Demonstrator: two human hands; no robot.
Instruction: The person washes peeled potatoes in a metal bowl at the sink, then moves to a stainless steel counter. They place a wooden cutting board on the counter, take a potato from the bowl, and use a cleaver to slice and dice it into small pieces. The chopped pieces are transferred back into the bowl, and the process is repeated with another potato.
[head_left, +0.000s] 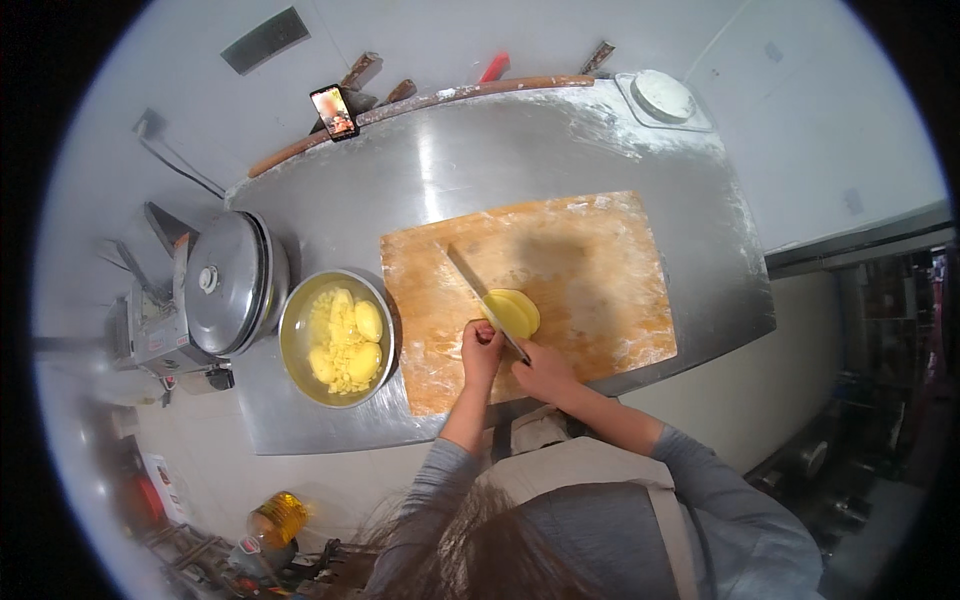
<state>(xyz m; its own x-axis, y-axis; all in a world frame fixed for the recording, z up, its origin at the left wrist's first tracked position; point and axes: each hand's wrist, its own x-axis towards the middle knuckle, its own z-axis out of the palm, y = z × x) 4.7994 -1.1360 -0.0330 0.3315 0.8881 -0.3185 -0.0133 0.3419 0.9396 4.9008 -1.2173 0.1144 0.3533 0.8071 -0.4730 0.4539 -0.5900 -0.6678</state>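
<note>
My right hand (544, 370) is closed round the handle of a kitchen knife (480, 289), whose long blade points away to the upper left. Peeled potato slices (517, 311) lie overlapped against the blade's right side on a floury wooden cutting board (427, 300). My left hand (481, 345) is at the near left end of the slices, close beside the blade, with its fingers curled; what is under the fingertips is hidden. Left of the board, a metal bowl (289, 375) holds several peeled potatoes (365, 361) and many small pale yellow pieces in liquid.
A large lidded metal pot (225, 281) stands left of the bowl. Along the back edge of the steel table (337, 195) lies a long wooden rolling pin (472, 91), with a phone (334, 112) propped there. A round white-dusted object (663, 96) sits at the back right corner.
</note>
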